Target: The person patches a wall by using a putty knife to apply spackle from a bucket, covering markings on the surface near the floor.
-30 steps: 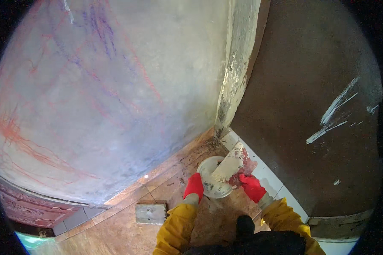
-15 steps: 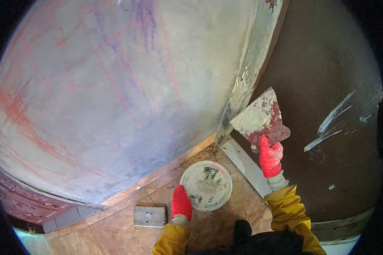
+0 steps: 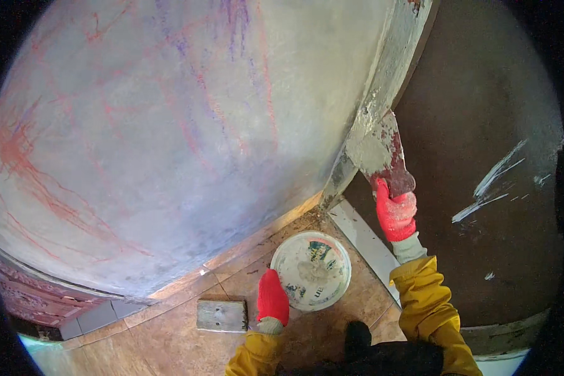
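Putty knife (image 3: 382, 147) held in right grip (image 3: 396, 210), blade just beyond it at the wall edge (image 3: 391, 66). Left grip (image 3: 273, 297) holding smeared white lid (image 3: 313, 269), lid just right of it. Grey rectangular block (image 3: 222, 315) just left of left grip, on floor (image 3: 169, 341).

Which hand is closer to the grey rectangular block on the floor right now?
Left. The left hand is just right of the grey block, at the rim of the round lid; the right hand is farther up and right, gripping the wide scraper.
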A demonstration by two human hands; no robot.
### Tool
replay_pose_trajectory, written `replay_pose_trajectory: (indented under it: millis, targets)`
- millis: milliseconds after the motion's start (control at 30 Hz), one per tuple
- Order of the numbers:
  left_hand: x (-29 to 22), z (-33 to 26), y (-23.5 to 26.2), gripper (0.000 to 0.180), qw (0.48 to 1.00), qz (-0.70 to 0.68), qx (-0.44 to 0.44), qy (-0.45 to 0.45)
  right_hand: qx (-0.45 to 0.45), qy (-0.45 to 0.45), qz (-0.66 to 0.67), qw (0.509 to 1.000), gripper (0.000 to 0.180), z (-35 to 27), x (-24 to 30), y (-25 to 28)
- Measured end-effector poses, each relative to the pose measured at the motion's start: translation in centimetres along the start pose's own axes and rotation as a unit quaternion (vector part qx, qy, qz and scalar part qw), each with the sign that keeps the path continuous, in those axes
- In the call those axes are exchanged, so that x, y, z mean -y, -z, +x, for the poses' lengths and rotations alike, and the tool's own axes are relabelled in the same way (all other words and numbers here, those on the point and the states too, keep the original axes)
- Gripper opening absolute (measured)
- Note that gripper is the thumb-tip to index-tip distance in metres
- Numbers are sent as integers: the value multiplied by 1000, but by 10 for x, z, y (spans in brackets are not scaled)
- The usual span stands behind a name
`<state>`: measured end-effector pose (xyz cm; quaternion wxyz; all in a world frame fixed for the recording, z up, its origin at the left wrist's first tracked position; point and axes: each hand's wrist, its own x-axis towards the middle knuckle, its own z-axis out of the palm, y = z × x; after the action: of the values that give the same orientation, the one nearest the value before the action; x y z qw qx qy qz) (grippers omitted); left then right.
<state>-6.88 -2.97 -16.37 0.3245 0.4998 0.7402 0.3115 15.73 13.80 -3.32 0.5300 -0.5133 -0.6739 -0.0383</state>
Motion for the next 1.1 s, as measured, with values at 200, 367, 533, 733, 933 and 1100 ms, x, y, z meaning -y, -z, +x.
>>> replay_pose_trajectory:
  millis: [200, 367, 533, 733, 933, 1100]
  targets:
    - [-17, -2, 7, 41, 1000, -20, 3, 8, 0, 6, 29, 1000, 14, -4, -9, -1]
    - [-19, -3, 5, 42, 999, -29, -15, 1, 9, 16, 12, 1000, 14, -5, -17, -4]
    - [-28, -4, 9, 42, 999, -32, -9, 0, 6, -8, 68, 998, 14, -5, -17, -5]
    - [4, 4, -7, 41, 999, -6, -33, -17, 19, -74, 92, 993, 15, -8, 0, -2]
    - [-27, -4, 6, 43, 999, -50, -4, -13, 1, -44, 45, 998, 16, -13, -28, -11]
    - [-23, -3, 0, 41, 999, -33, -10, -35, -9, -7, 73, 997, 15, -12, -32, -3]
